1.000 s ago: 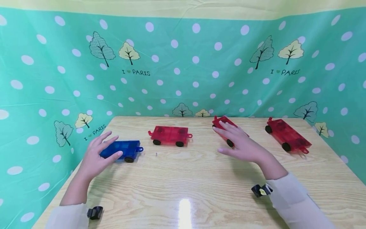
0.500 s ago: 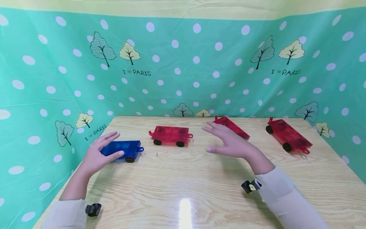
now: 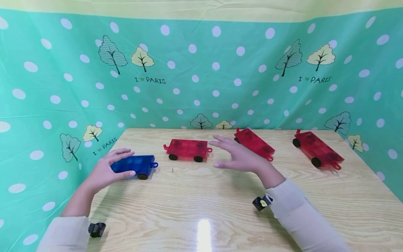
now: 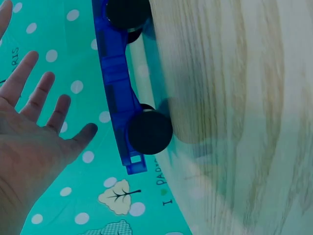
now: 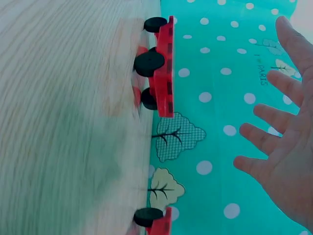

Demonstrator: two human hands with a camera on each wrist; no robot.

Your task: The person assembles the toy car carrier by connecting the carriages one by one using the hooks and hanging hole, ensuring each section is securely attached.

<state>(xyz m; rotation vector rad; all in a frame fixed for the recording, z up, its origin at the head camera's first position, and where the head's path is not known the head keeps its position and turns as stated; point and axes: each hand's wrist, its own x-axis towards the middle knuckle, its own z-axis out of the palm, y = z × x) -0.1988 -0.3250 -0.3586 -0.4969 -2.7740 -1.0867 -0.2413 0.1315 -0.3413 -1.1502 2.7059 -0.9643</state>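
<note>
A blue toy wagon (image 3: 141, 162) with black wheels and a hitch loop stands at the table's left. Over its left part hovers my left hand (image 3: 107, 168), fingers spread and hiding that end; the left wrist view shows a gap between this hand (image 4: 34, 142) and the wagon (image 4: 113, 78). A red toy wagon (image 3: 188, 148) is right of the blue one, their hitches apart. My right hand (image 3: 242, 157) is in the air between this wagon and a second, slanted red wagon (image 3: 256, 142). Nothing is in its spread fingers (image 5: 266, 139).
A third red wagon (image 3: 318, 148) stands slanted at the right of the wooden table (image 3: 176, 210). A green dotted cloth (image 3: 217, 101) hangs behind and along both sides. A tiny dark speck (image 3: 172, 170) lies before the middle red wagon.
My right hand has moved left, away from the slanted red wagon and toward the middle one. The left hand's fingers have bent slightly around the blue wagon's side. All wagons stay put.
</note>
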